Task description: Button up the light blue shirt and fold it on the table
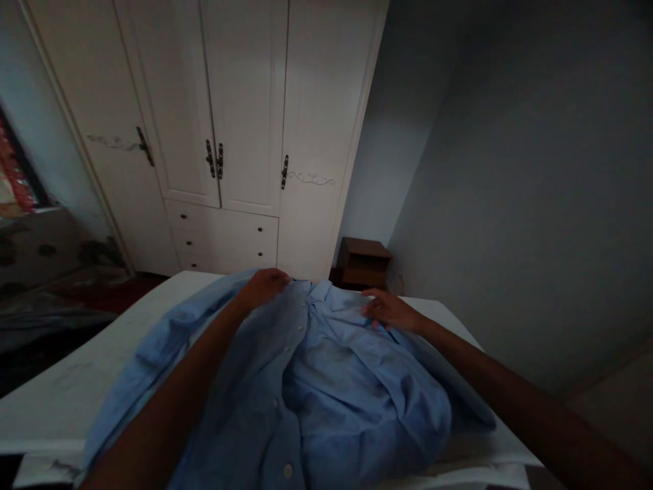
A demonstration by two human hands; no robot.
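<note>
Blue shirt lies across a white desk near a wardrobe; left hand and right hand touch the shirt's shoulders, grip unclear.

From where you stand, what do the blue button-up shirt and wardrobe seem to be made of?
Blue button-up shirt: probably woven cotton or a blend, matte, judging by its soft creases.
Wardrobe: perhaps painted wood or board, low sheen; its off-white surface shows no clear grain.

A light-blue button-front shirt lies open on a white table. The person's left hand and right hand contact it on opposite sides of the collar. Beyond stand a white wardrobe and a low brown cabinet.
</note>
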